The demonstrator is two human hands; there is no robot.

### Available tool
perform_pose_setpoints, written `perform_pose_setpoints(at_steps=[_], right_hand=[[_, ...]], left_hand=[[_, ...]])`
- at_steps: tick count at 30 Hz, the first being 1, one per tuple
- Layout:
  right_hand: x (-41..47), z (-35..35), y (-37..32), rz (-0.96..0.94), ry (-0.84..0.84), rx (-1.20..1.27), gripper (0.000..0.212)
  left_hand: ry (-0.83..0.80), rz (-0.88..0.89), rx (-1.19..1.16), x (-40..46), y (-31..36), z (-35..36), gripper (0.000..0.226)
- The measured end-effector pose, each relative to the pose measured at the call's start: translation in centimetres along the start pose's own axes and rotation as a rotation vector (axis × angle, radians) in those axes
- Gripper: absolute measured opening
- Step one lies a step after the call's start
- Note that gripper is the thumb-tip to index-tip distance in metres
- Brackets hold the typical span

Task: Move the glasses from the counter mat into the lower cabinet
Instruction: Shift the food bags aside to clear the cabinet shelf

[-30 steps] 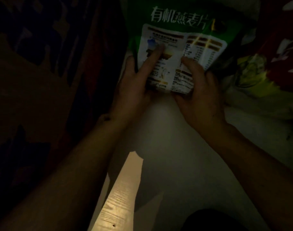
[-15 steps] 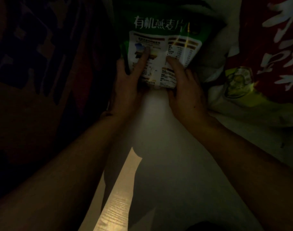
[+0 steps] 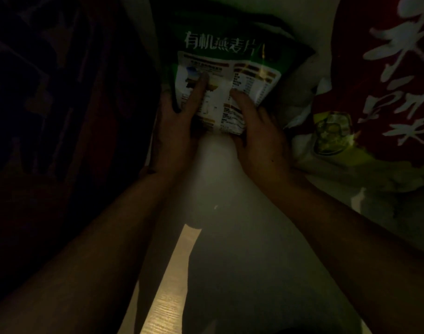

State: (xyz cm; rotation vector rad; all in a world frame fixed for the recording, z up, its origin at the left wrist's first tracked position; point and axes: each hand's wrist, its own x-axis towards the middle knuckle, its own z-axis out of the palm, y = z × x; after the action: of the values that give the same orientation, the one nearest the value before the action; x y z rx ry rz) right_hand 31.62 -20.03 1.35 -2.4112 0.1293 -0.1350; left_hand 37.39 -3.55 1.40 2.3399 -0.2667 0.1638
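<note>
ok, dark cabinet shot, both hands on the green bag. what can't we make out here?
- Glasses: none visible in the head view.
- Left side of the cabinet: too dark to identify anything.
- Green bag: lower corners covered by the left hand and right hand; fine print too small.
- Red bag: cut off by the right and top edges.
- Fingers behind the green bag: hidden by it.

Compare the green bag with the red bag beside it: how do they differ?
The green bag is gripped by the left hand and right hand; the red bag is untouched. The green bag shows a white printed label, the red bag large white characters. Both carry Chinese text.
</note>
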Motion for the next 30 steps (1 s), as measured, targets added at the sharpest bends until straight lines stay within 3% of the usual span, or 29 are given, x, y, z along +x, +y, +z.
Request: perform_pose_setpoints(at_steps=[3, 6, 9, 11, 15, 17, 20, 30], right_hand=[[0.0, -0.2, 0.1, 0.017, -0.015, 0.006, 0.077], [-0.5, -0.3, -0.2, 0.011, -0.026, 0.023, 0.081], [-4.1, -1.0, 0.2, -0.012, 0.019, -0.029, 0.085], [-8.9, -2.0, 1.4, -0.017, 0.045, -0.104, 0.073], [-19.6, -4.2, 5.5, 0.093, -0.047, -0.325, 0.056], [-22.1, -4.6, 6.6, 0.222, -0.091, -0.439, 0.060], [-21.9, -4.3, 6.3, 0.321, -0.114, -0.521, 0.064], [-22.0, -3.9, 6.8, 0.258, -0.034, -0.521, 0.065]], left_hand=[[-0.001, 0.008, 0.052, 0.0, -0.2, 0.4, 0.062], [-0.158, 0.036, 0.137, -0.8, -0.3, 0.0, 0.070], [-0.066, -0.026, 0.046, -4.7, 0.5, 0.5, 0.081], [-0.049, -0.078, 0.087, -9.1, 1.4, 0.9, 0.074], [-0.403, 0.154, 0.353, -16.5, 0.9, 0.4, 0.062], [-0.474, 0.160, 0.453, -17.8, 1.1, 0.9, 0.065], [-0.470, 0.112, 0.549, -18.5, 2.4, 1.9, 0.068], [-0.443, 0.137, 0.629, -18.4, 2.6, 2.4, 0.070]])
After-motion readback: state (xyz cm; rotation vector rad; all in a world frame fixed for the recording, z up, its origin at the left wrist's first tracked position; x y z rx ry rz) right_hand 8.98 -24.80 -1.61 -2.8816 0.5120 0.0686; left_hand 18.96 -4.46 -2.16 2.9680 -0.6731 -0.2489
